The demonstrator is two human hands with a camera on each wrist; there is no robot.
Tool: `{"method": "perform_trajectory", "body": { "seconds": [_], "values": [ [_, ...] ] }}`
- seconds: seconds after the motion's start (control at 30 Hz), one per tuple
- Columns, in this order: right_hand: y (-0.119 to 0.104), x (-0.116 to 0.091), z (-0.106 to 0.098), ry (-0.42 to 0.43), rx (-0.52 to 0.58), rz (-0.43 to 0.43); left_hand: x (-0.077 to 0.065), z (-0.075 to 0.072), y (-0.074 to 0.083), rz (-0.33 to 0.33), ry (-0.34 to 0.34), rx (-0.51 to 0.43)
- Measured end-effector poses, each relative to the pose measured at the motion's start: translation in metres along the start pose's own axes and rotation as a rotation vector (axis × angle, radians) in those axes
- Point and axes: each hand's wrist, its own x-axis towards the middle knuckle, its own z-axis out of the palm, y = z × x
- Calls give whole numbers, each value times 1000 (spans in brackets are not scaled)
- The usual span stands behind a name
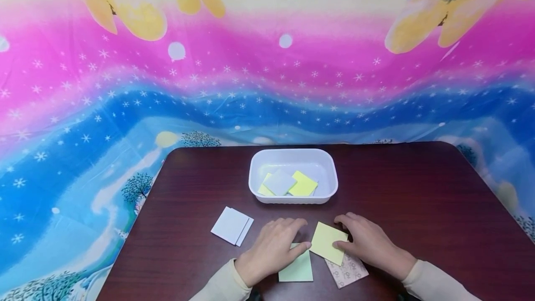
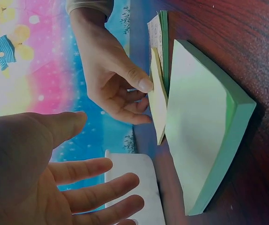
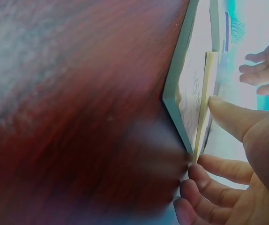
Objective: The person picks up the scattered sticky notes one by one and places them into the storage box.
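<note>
Okay, hands apart, yellow sticky-note pad between them. Right hand (image 1: 369, 245) pinches the yellow sticky-note pad (image 1: 327, 241) by its right side, thumb on the top face, fingers at the edge. Left hand (image 1: 273, 247) holds nothing, fingers spread and fairly straight, thumb above the green sticky-note pad (image 1: 298, 271).

Yellow pad looks about square, so no clear long axis; it sits skewed, one corner pointing away from the person toward the tray, another toward the left thumb. It overlaps a pink patterned pad (image 1: 350, 273) just below the right hand; can't tell if it is lifted clear. Green pad lies nearer the person, edges roughly straight to them.

Small dark printed marks cover the pink pad, too small to read.

Left wrist view adds thickness: green pad a thick block, yellow one thin. Both wrist views show green sides on the pink pad, hidden from the head camera.

Left of the left hand, two white notes (image 1: 230, 225) overlap, slightly offset. Beyond both hands, white plastic tray (image 1: 292, 200) with yellow and white notes inside. Dark reddish wood-grain table (image 1: 397, 189); snowflake-print cloth (image 1: 251, 59) behind.
</note>
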Motion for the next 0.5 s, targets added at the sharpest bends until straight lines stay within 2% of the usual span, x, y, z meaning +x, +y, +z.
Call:
{"method": "perform_trajectory", "body": {
  "seconds": [0.5],
  "values": [
    [-4,1,-4,-36,51,39,-1,2,-1,-10,-10,-11]
  ]
}}
